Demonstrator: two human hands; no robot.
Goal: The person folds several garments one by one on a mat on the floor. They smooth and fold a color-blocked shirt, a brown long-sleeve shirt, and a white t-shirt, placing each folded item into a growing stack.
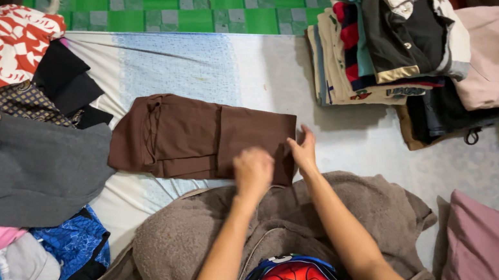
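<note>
Your left hand (253,170) rests knuckles-up on the near edge of the folded brown cloth garment (197,139), fingers curled; grip state cannot be told. Your right hand (303,150) lies flat, fingers extended, on the garment's right end, holding nothing. The garment lies across the pale bed sheet (212,60). Loose grey knit garment (19,169) just left of it. Stack of folded clothes (379,44) to the right, apart.

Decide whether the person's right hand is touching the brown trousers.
Touching. The head view shows the right hand laid flat on the near right corner of the brown trousers, no gap.
</note>
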